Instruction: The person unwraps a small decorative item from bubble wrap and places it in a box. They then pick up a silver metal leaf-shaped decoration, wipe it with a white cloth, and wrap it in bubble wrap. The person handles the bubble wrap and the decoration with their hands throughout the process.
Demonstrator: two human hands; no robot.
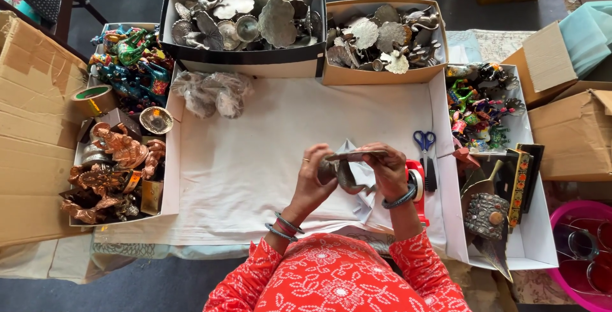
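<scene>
left hand (313,178): closed on the left end of a dark metal figurine (349,170), fingers curled over its top edge; bangles on the wrist.
right hand (390,170): closed on the figurine's right end, fingers wrapped over the flat top part; dark bangle on the wrist.
figurine: held above the white paper sheet (255,159), between both hands, clear of the sheet. Long axis runs left-right across the view, roughly level. Flat plate-like part on top, curved body hanging below it. Which end is the front: cannot tell.
tissue piece (357,159): crumpled white, just behind and under the figurine, on the paper sheet.
tape dispenser (417,181): red, just right of the paper sheet's centre, partly behind the right wrist.
scissors (426,149): blue handles, beyond the dispenser, at the paper sheet's right edge.
black box (242,57): at the far edge of the paper sheet, full of grey metal leaf shapes.
tan box (382,73): right of the black box, also at the far edge, same kind of grey parts.
wrapped bundle (210,92): clear plastic, on the paper sheet's far left corner.
left tray (171,178): left of the paper sheet, copper-coloured and painted figures.
right tray (529,242): right of the paper sheet, painted figures and ornate metal pieces.
counter: covered by the paper sheet.
</scene>
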